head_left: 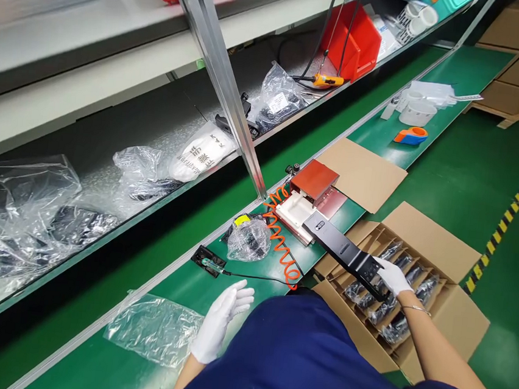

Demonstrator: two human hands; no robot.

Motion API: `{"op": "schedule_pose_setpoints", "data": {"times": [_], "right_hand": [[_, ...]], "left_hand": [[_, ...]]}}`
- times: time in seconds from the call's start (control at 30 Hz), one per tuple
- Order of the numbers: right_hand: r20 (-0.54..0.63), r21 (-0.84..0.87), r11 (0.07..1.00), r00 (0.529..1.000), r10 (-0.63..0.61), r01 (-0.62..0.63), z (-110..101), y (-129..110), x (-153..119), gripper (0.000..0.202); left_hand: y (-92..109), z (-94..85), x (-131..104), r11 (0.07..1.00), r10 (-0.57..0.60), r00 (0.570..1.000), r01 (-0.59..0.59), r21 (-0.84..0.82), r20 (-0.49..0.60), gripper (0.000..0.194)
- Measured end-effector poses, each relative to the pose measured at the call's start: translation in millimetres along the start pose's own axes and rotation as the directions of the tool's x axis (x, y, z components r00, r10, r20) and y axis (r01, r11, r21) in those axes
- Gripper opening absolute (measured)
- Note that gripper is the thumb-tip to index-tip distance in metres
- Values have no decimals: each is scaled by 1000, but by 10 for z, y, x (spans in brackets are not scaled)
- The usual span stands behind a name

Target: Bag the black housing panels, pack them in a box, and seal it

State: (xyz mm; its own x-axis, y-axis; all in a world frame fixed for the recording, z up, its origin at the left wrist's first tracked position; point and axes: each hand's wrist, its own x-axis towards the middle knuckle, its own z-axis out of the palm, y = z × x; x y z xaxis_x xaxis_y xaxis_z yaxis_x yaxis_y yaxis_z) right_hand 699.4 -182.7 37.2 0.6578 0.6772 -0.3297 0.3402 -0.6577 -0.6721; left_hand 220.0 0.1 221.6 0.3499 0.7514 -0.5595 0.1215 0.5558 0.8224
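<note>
My right hand (392,276), in a white glove, grips one end of a long black plastic housing (339,246). The housing's far end, with small button-like cutouts, lies over the edge of a white fixture (295,208) beside a red-brown block (316,180). Under my right hand stands an open cardboard box (457,330), its divided slots filled with several dark parts in clear bags. My left hand (222,319), also gloved, is held with fingers stretched out and nothing in it. Beside it an empty clear plastic bag (155,328) lies on the green bench.
An orange coiled hose (280,236) runs by the fixture. Nearby are a plastic-wrapped bundle (249,240) and a green-handled corded tool (212,265). A cardboard sheet (366,174) and a tape dispenser (411,136) lie farther along. A metal post (224,87) rises at the shelf edge.
</note>
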Motion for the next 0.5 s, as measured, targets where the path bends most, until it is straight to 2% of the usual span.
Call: {"op": "schedule_pose_setpoints", "data": {"times": [0.13, 0.27, 0.5], "right_hand": [[9, -22, 1000, 1000, -15, 15, -14, -48, 74, 44], [27, -35, 998, 999, -45, 46, 13, -190, 197, 44], [90, -69, 991, 990, -111, 117, 331, -725, 580, 46]], "left_hand": [[-33, 3, 29, 1000, -18, 1000, 18, -2, 4, 66], [-57, -23, 75, 1000, -13, 1000, 13, -7, 25, 65], [-25, -76, 100, 1000, -7, 1000, 7, -7, 4, 70]]}}
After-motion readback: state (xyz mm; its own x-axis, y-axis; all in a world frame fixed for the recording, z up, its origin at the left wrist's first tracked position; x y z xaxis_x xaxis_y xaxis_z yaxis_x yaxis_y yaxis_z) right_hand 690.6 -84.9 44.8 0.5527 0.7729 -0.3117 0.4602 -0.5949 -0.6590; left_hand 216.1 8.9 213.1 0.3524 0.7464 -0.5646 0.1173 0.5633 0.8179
